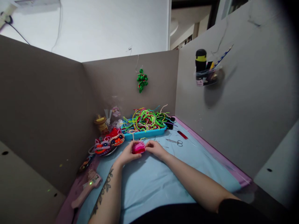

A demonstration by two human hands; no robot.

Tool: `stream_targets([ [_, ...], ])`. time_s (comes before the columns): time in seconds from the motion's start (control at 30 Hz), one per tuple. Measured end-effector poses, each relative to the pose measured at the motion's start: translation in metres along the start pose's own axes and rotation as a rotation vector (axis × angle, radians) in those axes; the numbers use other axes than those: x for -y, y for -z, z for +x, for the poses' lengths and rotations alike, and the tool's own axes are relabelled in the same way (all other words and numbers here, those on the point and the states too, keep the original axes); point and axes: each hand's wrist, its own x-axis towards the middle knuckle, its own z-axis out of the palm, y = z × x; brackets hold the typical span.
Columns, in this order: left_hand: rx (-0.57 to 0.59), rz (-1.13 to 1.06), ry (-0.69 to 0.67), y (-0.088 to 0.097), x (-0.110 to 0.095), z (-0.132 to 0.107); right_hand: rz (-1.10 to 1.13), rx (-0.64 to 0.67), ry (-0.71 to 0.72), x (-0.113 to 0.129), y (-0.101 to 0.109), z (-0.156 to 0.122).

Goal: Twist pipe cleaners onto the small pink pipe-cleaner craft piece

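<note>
My left hand (129, 153) is closed around the left side of a small rounded pink and red fuzzy piece (139, 148), which looks made of pipe cleaners. At its right edge, the thumb and fingertips of my right hand (156, 149) are pinched together, touching the piece. A pale pipe-cleaner end stands up just above my left fingers. Just beyond both hands, a blue tray (146, 134) holds a tangled heap of coloured pipe cleaners (149, 119). To the right of my right hand lie small scissors (174, 142) and a flat red object (182, 134).
Left of my hands, a metal dish holds fuzzy pipe-cleaner figures (108, 143). A pink glue gun (87, 188) with a green light lies at the front left. Grey panels (130, 81) enclose the table; a green ornament (141, 81) and a clear holder (206, 76) hang there.
</note>
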Motion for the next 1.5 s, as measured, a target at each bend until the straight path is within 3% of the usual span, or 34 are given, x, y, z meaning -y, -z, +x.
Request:
stream_targets([
  [0.5, 0.011, 0.013, -0.006, 0.001, 0.007, 0.001, -0.438, 0.007, 0.351, 0.004, 0.005, -0.004],
  [1.2, 0.017, 0.027, -0.005, 0.002, 0.008, 0.001, -0.045, 0.064, 0.133, -0.001, 0.004, 0.002],
  [1.37, 0.016, 0.039, -0.010, 0.002, 0.011, 0.002, -0.090, 0.063, 0.134, 0.000, 0.003, 0.002],
  [1.5, 0.018, 0.058, -0.012, 0.003, 0.011, 0.002, -0.248, 0.049, 0.205, 0.002, 0.004, 0.001],
])
